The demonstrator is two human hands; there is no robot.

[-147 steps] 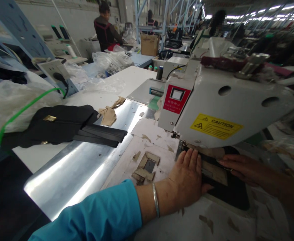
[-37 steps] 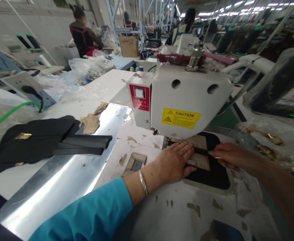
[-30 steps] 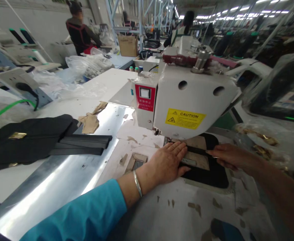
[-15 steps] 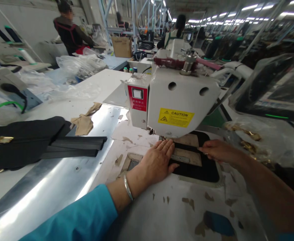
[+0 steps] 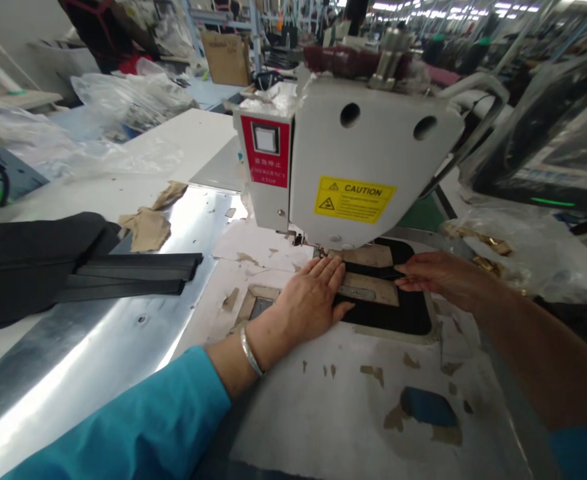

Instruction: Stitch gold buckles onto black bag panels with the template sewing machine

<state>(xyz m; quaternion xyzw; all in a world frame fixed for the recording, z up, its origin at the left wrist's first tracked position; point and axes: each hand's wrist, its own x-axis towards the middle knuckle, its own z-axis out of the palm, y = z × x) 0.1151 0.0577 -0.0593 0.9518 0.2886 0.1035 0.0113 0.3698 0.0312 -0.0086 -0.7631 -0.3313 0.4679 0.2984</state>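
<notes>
My left hand point(image 5: 309, 303) lies flat, palm down, at the left end of a black panel point(image 5: 413, 321), its fingers reaching under the head of a sewing machine point(image 5: 343, 160). Between two beige plates on the panel runs a narrow black strip point(image 5: 366, 269). My right hand point(image 5: 441, 277) pinches the right end of this strip between thumb and fingers. The nearer beige plate point(image 5: 386, 292) carries a small metal bar. My left fingertips and the machine's front part hide where the strip ends on the left.
Several loose black strips point(image 5: 133, 275) and a black fabric piece point(image 5: 33, 260) lie at left beside torn brown scraps point(image 5: 146, 229). A clear plastic bag point(image 5: 511, 250) with gold-coloured metal parts is at right. A plastic-covered screen point(image 5: 563, 153) stands behind it. A co-worker point(image 5: 108, 33) is at far left.
The camera has tipped down and come nearer, so the machine looks larger and higher. My right fingers have shifted their pinch on the strip's end. My left hand stays pressed in place.
</notes>
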